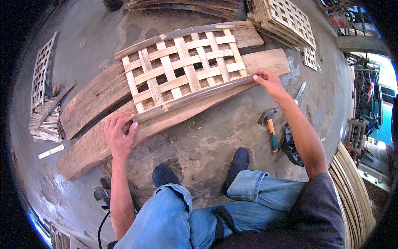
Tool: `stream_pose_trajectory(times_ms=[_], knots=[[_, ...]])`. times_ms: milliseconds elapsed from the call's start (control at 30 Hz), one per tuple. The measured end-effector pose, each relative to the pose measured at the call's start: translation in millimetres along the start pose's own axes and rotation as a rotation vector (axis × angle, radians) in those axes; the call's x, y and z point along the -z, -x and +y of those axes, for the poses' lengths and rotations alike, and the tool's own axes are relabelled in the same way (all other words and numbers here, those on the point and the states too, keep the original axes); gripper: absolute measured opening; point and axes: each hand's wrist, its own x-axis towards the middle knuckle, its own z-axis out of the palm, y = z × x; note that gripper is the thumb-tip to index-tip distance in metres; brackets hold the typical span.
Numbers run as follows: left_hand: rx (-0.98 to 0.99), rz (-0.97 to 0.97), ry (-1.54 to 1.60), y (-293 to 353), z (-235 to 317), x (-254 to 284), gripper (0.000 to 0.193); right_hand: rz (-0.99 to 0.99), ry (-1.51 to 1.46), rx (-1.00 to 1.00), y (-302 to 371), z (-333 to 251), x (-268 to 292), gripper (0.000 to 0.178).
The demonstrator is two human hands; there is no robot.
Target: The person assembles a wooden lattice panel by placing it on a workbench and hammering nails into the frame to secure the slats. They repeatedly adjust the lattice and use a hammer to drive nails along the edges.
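Observation:
A woven lattice panel [182, 66] of pale bamboo strips lies across two long rough wooden planks [95, 93] on the concrete floor. A dark bamboo strip [199, 94] runs along the panel's near edge. My left hand [119, 135] presses on the left end of that strip, fingers spread over the near plank. My right hand [268, 81] pinches the strip's right end at the panel's corner. A second dark strip [174, 35] borders the panel's far edge.
A hammer [269, 124] with an orange and green handle lies on the floor right of my legs, beside a blade [300, 92] and a black bag [292, 145]. Stacked lattice panels [286, 18] sit at the back right, loose strips [45, 120] at left, curved bamboo strips [352, 182] at right.

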Motion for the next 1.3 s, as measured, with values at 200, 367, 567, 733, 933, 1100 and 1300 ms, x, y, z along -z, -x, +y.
stream_pose_trajectory(times_ms=[200,367,567,733,933,1100,1300], knots=[[0.015,0.008,0.013,1,-3,-4,0.025,0.025,0.024,0.0,0,8,-1,0.027],[0.01,-0.002,0.045,2,-6,-5,0.025,0.014,0.039,-0.003,-3,10,0,0.026],[0.014,-0.007,0.039,0,-3,-4,0.026,0.019,0.017,0.02,1,2,-5,0.022],[0.005,-0.003,0.028,1,-5,-5,0.026,0.027,0.161,0.053,-1,3,-4,0.021],[-0.015,0.002,-0.024,1,-8,-7,0.025,0.042,0.245,0.121,-2,5,-1,0.02],[0.061,-0.002,0.007,1,1,-2,0.025,-0.06,0.202,-0.021,-10,-11,2,0.016],[0.195,-0.088,0.148,-6,9,-2,0.024,-0.097,0.254,-0.058,-11,-17,9,0.017]])
